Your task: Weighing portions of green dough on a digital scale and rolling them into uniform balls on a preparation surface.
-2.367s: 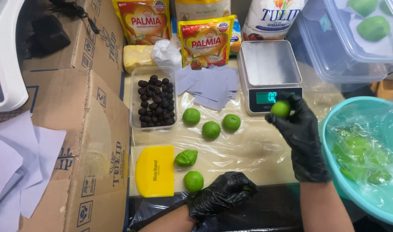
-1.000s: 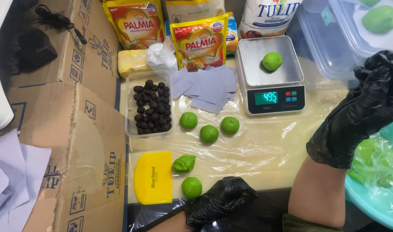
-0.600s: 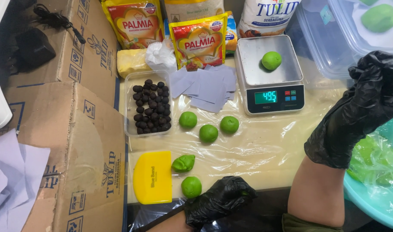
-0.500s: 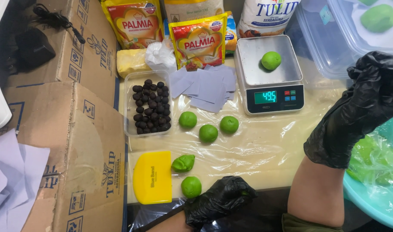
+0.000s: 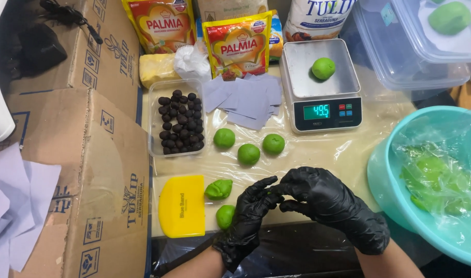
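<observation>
Both gloved hands now meet at the near edge of the desk (image 5: 323, 154). Right hand (image 5: 330, 203) has come back from the right side, where it was raised over the teal bowl (image 5: 385, 170) a moment ago; its fingers are curled narrow, tips pinching at the left hand's fingertips. Left hand (image 5: 251, 213), flat on the desk earlier, has lifted and its fingers are partly spread, tips against the right's. A tiny green bit seems pinched between them, too small to be sure.

Green dough ball on the scale (image 5: 323, 68) is unchanged from a second ago, sitting on the scale (image 5: 320, 82) at far centre, display lit. Weighing of that piece looks done, and the hands appear busy with a small scrap of dough.

Three dough balls (image 5: 248, 153) lie in a row mid-desk. A misshapen dough lump (image 5: 218, 189) and another ball (image 5: 225, 216) sit just left of the left hand, beside the yellow scraper (image 5: 181, 206). Tray of dark filling balls (image 5: 178, 123) far left, paper squares (image 5: 246, 98) next to it. Bowl holds green dough under plastic film.
</observation>
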